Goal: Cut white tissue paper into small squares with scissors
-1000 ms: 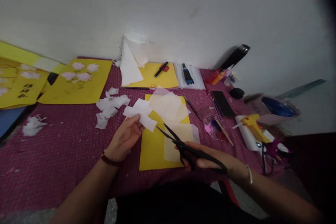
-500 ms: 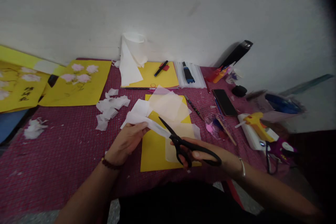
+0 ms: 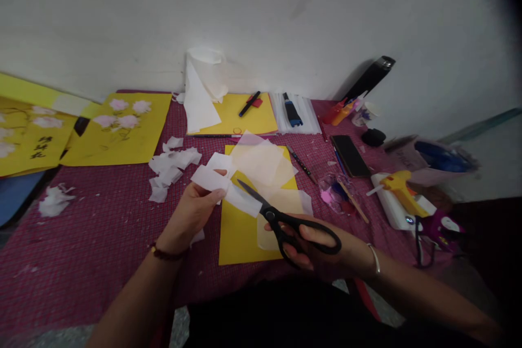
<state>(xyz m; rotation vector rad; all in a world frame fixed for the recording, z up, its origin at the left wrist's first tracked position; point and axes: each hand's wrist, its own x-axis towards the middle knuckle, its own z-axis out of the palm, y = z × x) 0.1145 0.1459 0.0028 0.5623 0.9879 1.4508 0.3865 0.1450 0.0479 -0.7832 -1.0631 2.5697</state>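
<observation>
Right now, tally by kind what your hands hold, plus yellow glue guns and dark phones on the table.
Black scissors: 1, in the right hand
White paper piece: 1, in the left hand
Yellow glue gun: 1
Dark phone: 1
Total: 4

fingers of our right hand (image 3: 326, 250) partly hidden in the scissors (image 3: 281, 223) handles, one blade behind the paper strip (image 3: 228, 191), far-left yellow sheet (image 3: 24, 141) cropped, its writing too small to read
</observation>
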